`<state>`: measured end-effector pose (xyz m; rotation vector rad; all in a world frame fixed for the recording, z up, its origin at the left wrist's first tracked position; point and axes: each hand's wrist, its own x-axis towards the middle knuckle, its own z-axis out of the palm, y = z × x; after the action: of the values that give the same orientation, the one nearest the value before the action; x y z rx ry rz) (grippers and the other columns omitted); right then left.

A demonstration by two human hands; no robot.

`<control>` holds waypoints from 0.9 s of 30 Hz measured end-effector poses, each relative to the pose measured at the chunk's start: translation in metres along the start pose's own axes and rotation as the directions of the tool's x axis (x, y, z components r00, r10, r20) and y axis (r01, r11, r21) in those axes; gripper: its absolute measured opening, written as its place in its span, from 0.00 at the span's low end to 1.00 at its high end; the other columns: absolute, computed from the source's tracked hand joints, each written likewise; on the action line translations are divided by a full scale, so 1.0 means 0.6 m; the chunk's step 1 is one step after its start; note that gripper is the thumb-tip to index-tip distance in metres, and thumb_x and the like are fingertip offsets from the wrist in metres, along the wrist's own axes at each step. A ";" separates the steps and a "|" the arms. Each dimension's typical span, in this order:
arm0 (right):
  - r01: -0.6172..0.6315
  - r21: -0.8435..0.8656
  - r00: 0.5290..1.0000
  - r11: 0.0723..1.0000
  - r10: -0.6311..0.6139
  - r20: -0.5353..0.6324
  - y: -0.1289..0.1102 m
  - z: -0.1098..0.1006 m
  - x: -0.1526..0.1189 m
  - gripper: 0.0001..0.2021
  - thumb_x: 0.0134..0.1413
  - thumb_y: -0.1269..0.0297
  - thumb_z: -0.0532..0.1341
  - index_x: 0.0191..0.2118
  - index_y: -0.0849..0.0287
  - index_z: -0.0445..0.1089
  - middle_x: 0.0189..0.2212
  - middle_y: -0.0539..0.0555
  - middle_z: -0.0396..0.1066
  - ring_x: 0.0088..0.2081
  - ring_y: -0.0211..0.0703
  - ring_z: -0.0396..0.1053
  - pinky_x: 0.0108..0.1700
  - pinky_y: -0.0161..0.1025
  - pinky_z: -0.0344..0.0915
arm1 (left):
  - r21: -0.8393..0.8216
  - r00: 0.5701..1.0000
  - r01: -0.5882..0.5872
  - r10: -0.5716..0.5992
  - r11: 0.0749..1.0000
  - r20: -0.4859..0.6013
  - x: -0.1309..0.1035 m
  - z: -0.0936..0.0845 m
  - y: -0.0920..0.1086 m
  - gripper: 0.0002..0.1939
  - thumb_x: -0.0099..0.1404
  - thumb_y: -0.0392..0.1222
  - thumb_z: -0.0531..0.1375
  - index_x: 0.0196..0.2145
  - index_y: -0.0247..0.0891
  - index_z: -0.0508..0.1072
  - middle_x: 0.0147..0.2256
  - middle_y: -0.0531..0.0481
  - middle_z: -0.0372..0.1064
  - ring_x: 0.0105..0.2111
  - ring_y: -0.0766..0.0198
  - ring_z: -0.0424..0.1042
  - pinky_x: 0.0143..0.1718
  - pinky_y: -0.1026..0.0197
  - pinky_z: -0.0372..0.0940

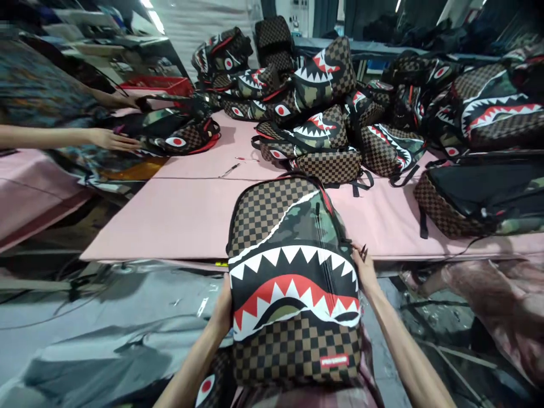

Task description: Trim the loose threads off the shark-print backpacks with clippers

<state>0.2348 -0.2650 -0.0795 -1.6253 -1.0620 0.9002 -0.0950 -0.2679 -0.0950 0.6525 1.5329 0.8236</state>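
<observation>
A backpack with a brown-and-black checker pattern, a camouflage patch and a printed shark mouth stands upright in front of me, its front panel facing me. My left hand grips its left side, with the fingers hidden behind the edge. On the opposite side, my right hand is closed at the bag's edge. A small dark pointed tool, perhaps thread snips, sticks up from the right hand. Dark loose strands hang down the front panel from near a zipper pull.
Several similar backpacks are piled on the pink table. Another backpack lies at the right. A co-worker's hands handle a backpack at the left, near a red crate. A pen-like item lies mid-table.
</observation>
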 end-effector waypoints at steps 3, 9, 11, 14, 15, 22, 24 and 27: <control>0.308 -0.185 0.950 0.933 -0.291 0.110 -0.138 -0.044 -0.002 0.17 0.57 0.55 0.48 0.46 0.58 0.64 0.46 0.57 0.66 0.48 0.45 0.64 0.49 0.42 0.62 | 0.239 0.986 -0.155 0.136 0.959 0.092 -0.004 0.034 -0.003 0.29 0.62 0.63 0.42 0.46 0.39 0.67 0.34 0.45 0.74 0.32 0.59 0.73 0.33 0.57 0.68; 0.488 -0.558 0.870 0.671 -0.421 0.256 -0.275 -0.032 -0.073 0.13 0.55 0.68 0.49 0.43 0.52 0.66 0.50 0.56 0.59 0.40 0.43 0.68 0.38 0.39 0.65 | 0.658 0.945 -0.315 0.290 0.684 0.151 -0.065 0.025 0.049 0.25 0.64 0.54 0.44 0.19 0.38 0.66 0.14 0.51 0.63 0.20 0.63 0.67 0.28 0.60 0.63; 0.506 -0.551 0.861 0.663 -0.428 0.274 -0.268 -0.007 -0.087 0.14 0.54 0.69 0.48 0.43 0.52 0.66 0.50 0.56 0.59 0.40 0.43 0.68 0.37 0.39 0.66 | 0.729 0.805 -0.487 0.571 0.482 0.160 -0.119 0.029 0.096 0.25 0.65 0.54 0.43 0.19 0.38 0.66 0.18 0.50 0.64 0.23 0.63 0.66 0.30 0.60 0.62; 0.542 -0.509 0.840 0.669 -0.425 0.337 -0.248 0.030 -0.094 0.14 0.54 0.70 0.48 0.42 0.52 0.65 0.50 0.56 0.58 0.40 0.42 0.68 0.38 0.38 0.66 | 0.702 0.448 -0.711 0.799 0.046 0.401 -0.186 0.067 0.174 0.19 0.63 0.56 0.50 0.34 0.39 0.72 0.32 0.46 0.70 0.36 0.58 0.67 0.38 0.57 0.61; 0.546 -0.505 0.838 0.669 -0.423 0.344 -0.241 0.040 -0.094 0.14 0.53 0.70 0.48 0.41 0.52 0.65 0.49 0.56 0.59 0.40 0.42 0.68 0.37 0.38 0.66 | 0.710 0.397 -0.701 0.787 -0.073 0.473 -0.197 0.083 0.194 0.19 0.61 0.56 0.53 0.36 0.38 0.71 0.34 0.44 0.69 0.38 0.56 0.66 0.39 0.55 0.61; 0.571 -0.441 0.817 0.693 -0.423 0.392 -0.191 0.072 -0.092 0.12 0.53 0.69 0.48 0.39 0.54 0.66 0.45 0.56 0.61 0.37 0.41 0.69 0.35 0.36 0.67 | 0.675 0.463 -0.702 0.575 -0.227 0.674 -0.161 0.106 0.208 0.22 0.51 0.58 0.62 0.32 0.34 0.69 0.32 0.47 0.66 0.37 0.56 0.66 0.39 0.55 0.62; 0.602 -0.399 0.790 0.691 -0.443 0.425 -0.178 0.076 -0.087 0.10 0.53 0.67 0.49 0.38 0.54 0.66 0.44 0.57 0.61 0.38 0.42 0.68 0.36 0.36 0.67 | 0.653 0.470 -0.724 0.535 -0.222 0.702 -0.153 0.093 0.203 0.22 0.52 0.58 0.62 0.32 0.33 0.69 0.32 0.47 0.67 0.36 0.56 0.68 0.35 0.57 0.62; 0.634 -0.344 0.758 0.692 -0.471 0.450 -0.163 0.078 -0.080 0.10 0.54 0.65 0.49 0.35 0.55 0.66 0.42 0.58 0.60 0.41 0.43 0.67 0.37 0.35 0.67 | 0.654 0.520 -0.728 0.455 -0.208 0.723 -0.150 0.085 0.210 0.23 0.52 0.59 0.61 0.31 0.33 0.72 0.31 0.44 0.69 0.34 0.53 0.70 0.29 0.59 0.62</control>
<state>0.1536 -0.2790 0.0058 -1.3908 -2.0271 0.5027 -0.0400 -0.2587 0.0583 2.6455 1.2585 0.2039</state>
